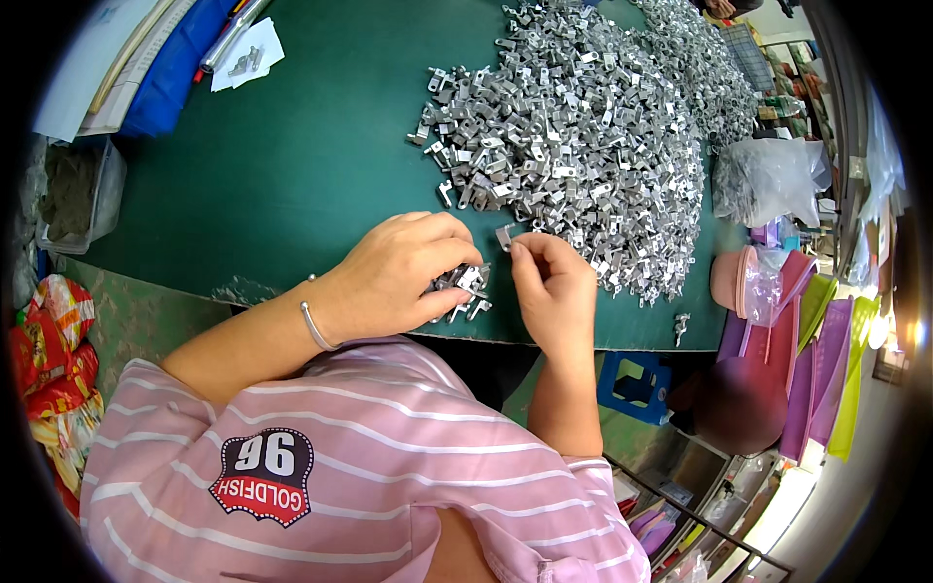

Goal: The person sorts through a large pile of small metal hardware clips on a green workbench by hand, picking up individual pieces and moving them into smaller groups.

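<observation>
My left hand [394,267] lies on the green table near its front edge. Its fingers curl around a small cluster of silver metal brackets [473,280], partly hidden under the palm. Just to the right, my right hand [559,287] pinches one small bent metal bracket [504,236] between thumb and forefinger. Beyond both hands spreads a large heap of similar brackets [593,146], many with a hole in one end.
A single bracket [680,328] sits near the table's right front edge. At the back left are a blue bin [180,73] and white paper [264,44] with a few metal pieces. A clear plastic bag [768,180] and pink bowl [729,282] stand to the right.
</observation>
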Available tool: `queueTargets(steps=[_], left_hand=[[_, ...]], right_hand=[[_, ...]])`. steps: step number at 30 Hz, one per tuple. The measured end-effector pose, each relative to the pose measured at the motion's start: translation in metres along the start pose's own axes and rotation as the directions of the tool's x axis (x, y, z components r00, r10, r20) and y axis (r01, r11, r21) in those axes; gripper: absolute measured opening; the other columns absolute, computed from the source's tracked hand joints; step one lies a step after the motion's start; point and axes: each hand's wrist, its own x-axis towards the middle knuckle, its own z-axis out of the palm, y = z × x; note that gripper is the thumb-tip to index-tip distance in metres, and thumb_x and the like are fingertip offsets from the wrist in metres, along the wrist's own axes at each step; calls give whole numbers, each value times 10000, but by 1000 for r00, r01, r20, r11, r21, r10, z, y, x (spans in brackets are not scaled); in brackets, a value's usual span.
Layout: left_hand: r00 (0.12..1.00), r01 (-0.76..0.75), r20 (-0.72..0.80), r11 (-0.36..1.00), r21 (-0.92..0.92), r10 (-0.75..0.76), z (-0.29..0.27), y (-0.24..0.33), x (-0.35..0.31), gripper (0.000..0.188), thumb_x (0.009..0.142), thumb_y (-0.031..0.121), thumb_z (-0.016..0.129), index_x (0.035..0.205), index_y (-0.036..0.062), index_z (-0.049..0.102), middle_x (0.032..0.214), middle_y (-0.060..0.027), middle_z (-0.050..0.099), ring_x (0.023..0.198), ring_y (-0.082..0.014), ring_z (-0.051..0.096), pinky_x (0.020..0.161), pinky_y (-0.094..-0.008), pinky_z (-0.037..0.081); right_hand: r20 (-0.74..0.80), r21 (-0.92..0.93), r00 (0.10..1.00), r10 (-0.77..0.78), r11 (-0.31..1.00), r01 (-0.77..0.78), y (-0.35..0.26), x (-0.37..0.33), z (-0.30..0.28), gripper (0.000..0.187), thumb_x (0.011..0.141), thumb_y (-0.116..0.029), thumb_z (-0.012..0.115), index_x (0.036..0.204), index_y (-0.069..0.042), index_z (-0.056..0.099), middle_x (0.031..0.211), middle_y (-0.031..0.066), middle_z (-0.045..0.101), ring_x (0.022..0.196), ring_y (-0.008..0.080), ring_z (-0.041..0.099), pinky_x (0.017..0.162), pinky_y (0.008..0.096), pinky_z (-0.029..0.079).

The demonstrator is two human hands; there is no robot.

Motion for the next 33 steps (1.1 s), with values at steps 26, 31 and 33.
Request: queueTargets(steps=[26,31,33], left_hand=[[998,52,31,999,2,-52,-1,7,7,283,693,48,717,965,44,638,1005,-80,606,864,-211,569,678,-284,492],[998,47,34,999,12,-47,-1,6,7,284,688,32,715,960,40,635,995,-80,607,854,-201,568,670,-278,486],[998,46,33,999,10,-46,0,7,7,284,686,28,714,959,38,633,992,-80,607,849,-198,567,667,-275,483]], right_hand=[[-354,5,935,-33,999,37,35,-44,-21,157,732,81,648,869,10,618,884,121,606,703,217,598,616,283,493],[-411,-75,874,-259,965,251,38,-50,-19,169,683,104,669,818,7,639,861,114,631,711,203,622,624,253,503],[-412,-125,845,-341,940,319,37,-52,-18,173,672,124,664,802,12,640,842,115,636,731,206,629,633,258,507]])
